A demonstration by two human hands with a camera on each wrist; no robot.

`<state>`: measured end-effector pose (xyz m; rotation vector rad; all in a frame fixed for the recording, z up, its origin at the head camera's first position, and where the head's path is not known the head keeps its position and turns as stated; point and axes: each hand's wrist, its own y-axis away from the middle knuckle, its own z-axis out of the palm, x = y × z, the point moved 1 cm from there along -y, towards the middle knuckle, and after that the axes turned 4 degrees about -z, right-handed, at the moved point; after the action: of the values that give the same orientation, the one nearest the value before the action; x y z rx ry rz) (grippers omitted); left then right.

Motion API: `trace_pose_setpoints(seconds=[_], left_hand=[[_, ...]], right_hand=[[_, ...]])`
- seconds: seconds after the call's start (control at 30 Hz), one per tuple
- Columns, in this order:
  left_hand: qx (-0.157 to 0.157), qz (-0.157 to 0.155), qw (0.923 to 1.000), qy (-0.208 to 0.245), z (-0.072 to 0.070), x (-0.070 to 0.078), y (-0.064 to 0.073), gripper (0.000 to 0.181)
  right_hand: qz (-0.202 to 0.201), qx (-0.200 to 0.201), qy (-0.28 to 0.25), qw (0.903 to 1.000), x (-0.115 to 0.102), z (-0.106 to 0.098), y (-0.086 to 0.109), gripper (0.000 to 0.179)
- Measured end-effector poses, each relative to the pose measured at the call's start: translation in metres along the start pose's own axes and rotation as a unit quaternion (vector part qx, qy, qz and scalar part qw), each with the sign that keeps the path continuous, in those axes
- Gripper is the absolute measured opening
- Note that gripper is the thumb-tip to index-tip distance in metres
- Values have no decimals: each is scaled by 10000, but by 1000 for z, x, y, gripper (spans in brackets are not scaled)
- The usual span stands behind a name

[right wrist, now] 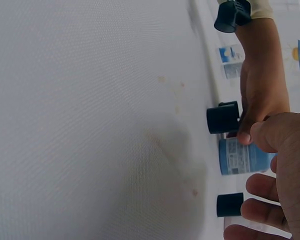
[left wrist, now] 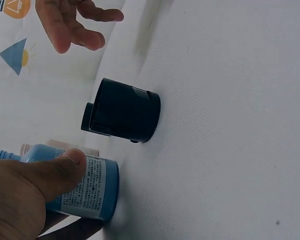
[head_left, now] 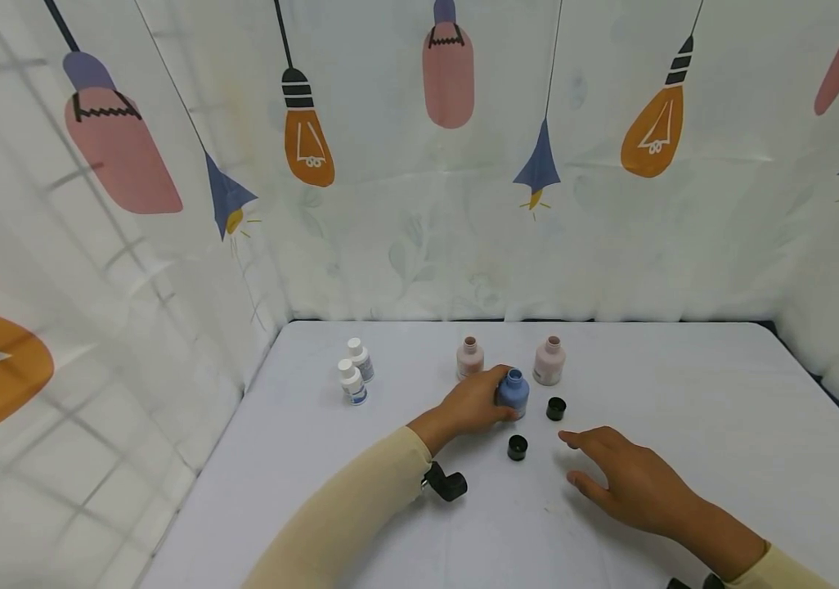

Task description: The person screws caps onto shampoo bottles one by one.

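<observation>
My left hand (head_left: pixel 475 402) grips a small blue bottle (head_left: pixel 513 393) from its left side, thumb across the printed label in the left wrist view. The bottle is upright and uncapped, its threaded neck bare. In front of it on the table lies a black cap (head_left: pixel 518 447), seen large in the left wrist view as a dark cap (left wrist: pixel 125 110). A second black cap (head_left: pixel 556 408) lies to the bottle's right. My right hand (head_left: pixel 633 483) hovers over the table right of the caps, fingers spread and holding nothing.
Two uncapped pink bottles, the left one (head_left: pixel 470 358) and the right one (head_left: pixel 549 361), stand behind the blue one. Two white bottles, one nearer (head_left: pixel 352 382) and one farther (head_left: pixel 360 358), stand at the back left. A printed curtain (head_left: pixel 390 245) hangs behind the white table (head_left: pixel 684 393).
</observation>
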<state>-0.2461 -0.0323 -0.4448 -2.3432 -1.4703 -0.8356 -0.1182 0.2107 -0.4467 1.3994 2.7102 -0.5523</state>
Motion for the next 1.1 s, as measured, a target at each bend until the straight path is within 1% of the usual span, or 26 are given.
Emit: trace_pose_setpoints(seconds=[0.13,0.3,0.5,0.6,0.7,0.83,0.97,1.1], left_hand=[[4,-21,10000,-55,-1,-2,-1,70],[-12,28,10000,-44,-3,-4,0,68],[-77,85,9998,158,-10,-3,4,66],[-101,128,9995,273,-17,1,7,65],[-110,188,9994,279,-24,5,13,65],[-134,354,9986,366,-32,8,21,64],[-148,478,9977,447,-37,9,29,63],[-191,563,9971,465,-40,8,37,64]], right_hand=[[42,-70,21,10000,-1,0,0,58],[38,-71,21,10000,-1,0,0,57],[73,-168,-4,9998,-1,0,-2,58],[78,-189,6,9998,-2,-1,-3,58],[26,-153,-17,9999,-3,-1,-3,58],[-5,-103,-4,9999,-2,-1,-3,58],[34,-133,6,9999,-2,0,-3,58],[-2,-126,15,9999,-1,0,-2,59]])
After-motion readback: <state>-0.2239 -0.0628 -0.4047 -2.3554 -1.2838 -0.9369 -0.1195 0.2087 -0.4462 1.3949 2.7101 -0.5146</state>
